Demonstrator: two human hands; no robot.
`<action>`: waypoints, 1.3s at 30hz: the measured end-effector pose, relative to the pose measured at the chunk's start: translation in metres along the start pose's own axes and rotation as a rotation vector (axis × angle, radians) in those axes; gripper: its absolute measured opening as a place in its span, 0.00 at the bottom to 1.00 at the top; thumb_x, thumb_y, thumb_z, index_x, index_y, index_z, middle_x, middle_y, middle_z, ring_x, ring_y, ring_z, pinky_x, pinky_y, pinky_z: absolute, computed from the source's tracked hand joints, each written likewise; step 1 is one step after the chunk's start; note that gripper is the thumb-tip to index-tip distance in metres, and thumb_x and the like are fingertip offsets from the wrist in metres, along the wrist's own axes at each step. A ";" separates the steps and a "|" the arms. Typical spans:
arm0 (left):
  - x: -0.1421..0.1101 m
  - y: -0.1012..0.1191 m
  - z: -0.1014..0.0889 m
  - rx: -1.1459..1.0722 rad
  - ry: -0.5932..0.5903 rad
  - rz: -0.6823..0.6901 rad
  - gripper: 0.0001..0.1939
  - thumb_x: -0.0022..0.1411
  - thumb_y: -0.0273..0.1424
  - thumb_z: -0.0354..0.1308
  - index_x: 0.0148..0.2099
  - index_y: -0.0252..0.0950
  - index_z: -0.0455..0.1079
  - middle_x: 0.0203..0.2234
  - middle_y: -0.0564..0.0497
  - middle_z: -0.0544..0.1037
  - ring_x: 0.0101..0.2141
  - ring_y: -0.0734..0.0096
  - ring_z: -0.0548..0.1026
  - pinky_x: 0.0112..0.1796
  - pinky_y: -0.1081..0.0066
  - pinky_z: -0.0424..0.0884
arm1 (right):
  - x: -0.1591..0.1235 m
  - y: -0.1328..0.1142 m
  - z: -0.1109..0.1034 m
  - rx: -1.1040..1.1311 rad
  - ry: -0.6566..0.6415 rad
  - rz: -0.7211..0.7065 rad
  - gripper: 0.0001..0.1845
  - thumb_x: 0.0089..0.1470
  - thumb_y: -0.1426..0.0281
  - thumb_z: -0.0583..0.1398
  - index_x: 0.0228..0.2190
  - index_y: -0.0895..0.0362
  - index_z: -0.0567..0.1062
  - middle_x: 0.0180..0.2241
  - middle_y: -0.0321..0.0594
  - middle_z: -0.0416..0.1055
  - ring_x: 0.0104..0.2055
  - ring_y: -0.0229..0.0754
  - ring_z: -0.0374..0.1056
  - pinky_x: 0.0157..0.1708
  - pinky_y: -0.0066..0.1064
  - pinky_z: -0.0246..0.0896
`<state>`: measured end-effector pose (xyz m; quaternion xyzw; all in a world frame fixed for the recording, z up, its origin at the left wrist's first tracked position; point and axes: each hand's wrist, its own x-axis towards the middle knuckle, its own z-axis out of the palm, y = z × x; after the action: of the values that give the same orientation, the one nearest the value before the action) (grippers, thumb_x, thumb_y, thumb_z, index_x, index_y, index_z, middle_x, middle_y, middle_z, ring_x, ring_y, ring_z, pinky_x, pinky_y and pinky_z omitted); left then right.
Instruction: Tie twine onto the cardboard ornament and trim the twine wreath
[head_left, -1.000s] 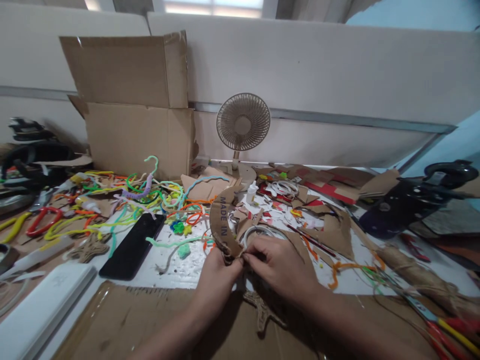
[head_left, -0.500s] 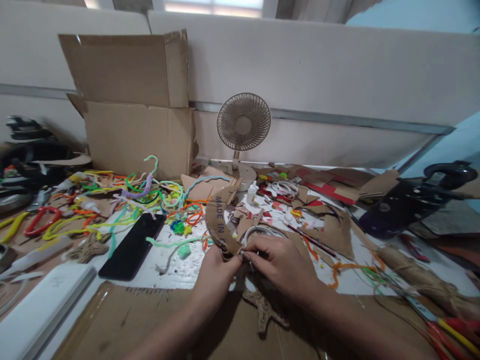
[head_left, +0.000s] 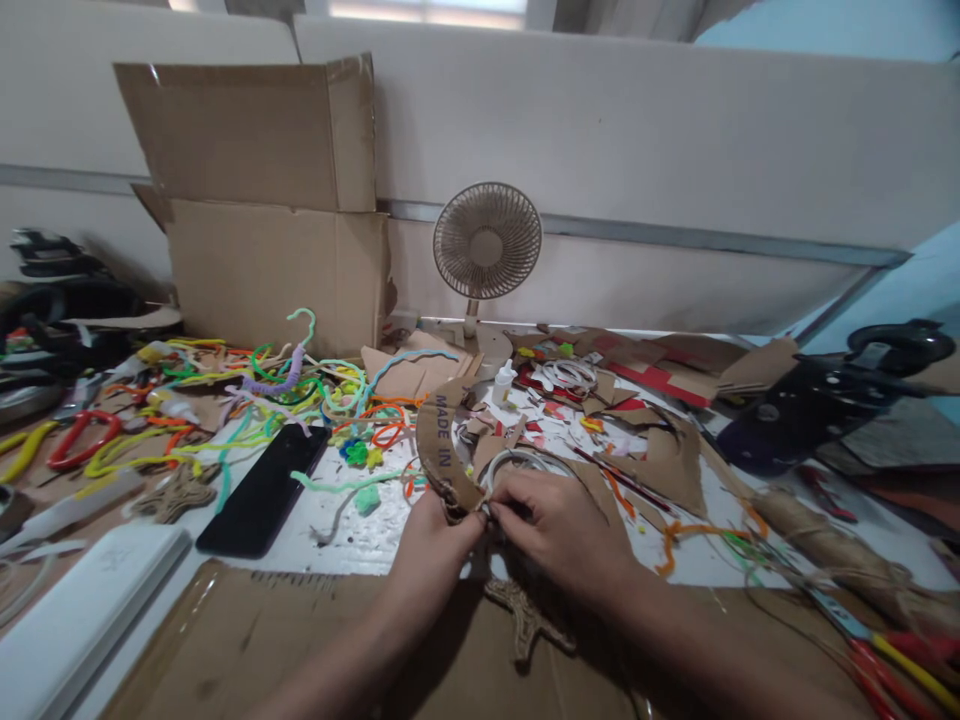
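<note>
A curved cardboard piece (head_left: 442, 440), printed MADE IN, is held upright at the middle of the counter (head_left: 405, 550), its body raised towards 11 o'clock from the fingertips. Its lower end is clasped by the left grip (head_left: 431, 550); the right grip (head_left: 571, 525) is pinched at that same end, and what lies between its fingertips cannot be told. A brown star shape (head_left: 527, 620) is seen at 5 o'clock, near the right wrist; whether it is hung or laid down cannot be told. Room towards 7 o'clock is given by a flat cardboard sheet (head_left: 255, 640), its far edge running below the left grip. At 9 o'clock, a white strip is left between the left grip and the phone's (head_left: 262, 490) near side. Room is narrowed by pipe cleaners (head_left: 334, 390) at 10 o'clock, a glue bottle (head_left: 504, 386) at 12, cardboard scraps (head_left: 667, 465) at 2 and a twine roll (head_left: 840, 545) at 3
</note>
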<state>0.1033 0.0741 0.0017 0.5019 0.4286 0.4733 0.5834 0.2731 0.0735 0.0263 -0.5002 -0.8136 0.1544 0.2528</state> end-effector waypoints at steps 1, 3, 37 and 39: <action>0.000 0.000 0.000 -0.013 -0.006 -0.005 0.11 0.53 0.32 0.66 0.39 0.37 0.85 0.35 0.45 0.87 0.41 0.53 0.81 0.47 0.60 0.76 | 0.000 0.001 -0.001 0.007 -0.004 0.000 0.11 0.60 0.81 0.65 0.28 0.56 0.78 0.29 0.35 0.78 0.33 0.40 0.72 0.35 0.30 0.58; 0.000 0.001 -0.001 -0.035 -0.008 -0.014 0.11 0.53 0.32 0.67 0.39 0.37 0.85 0.36 0.44 0.87 0.41 0.52 0.81 0.49 0.59 0.75 | 0.001 0.002 -0.003 0.042 -0.019 0.003 0.11 0.61 0.81 0.65 0.29 0.55 0.79 0.31 0.35 0.79 0.34 0.40 0.73 0.36 0.30 0.59; 0.000 0.001 -0.001 -0.086 -0.002 -0.039 0.11 0.50 0.31 0.66 0.37 0.36 0.83 0.34 0.46 0.87 0.34 0.61 0.78 0.47 0.61 0.75 | 0.004 -0.001 -0.005 0.087 -0.032 0.056 0.11 0.59 0.82 0.68 0.29 0.55 0.80 0.31 0.34 0.80 0.35 0.40 0.74 0.36 0.30 0.61; 0.000 -0.001 -0.001 -0.088 -0.011 -0.046 0.11 0.50 0.30 0.66 0.38 0.36 0.83 0.34 0.46 0.87 0.33 0.61 0.78 0.47 0.61 0.75 | 0.004 -0.001 -0.005 0.093 -0.034 0.057 0.11 0.59 0.82 0.68 0.29 0.55 0.80 0.31 0.34 0.80 0.35 0.40 0.74 0.36 0.30 0.61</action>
<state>0.1023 0.0744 0.0007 0.4687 0.4155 0.4754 0.6179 0.2740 0.0767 0.0318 -0.5084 -0.7951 0.2076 0.2574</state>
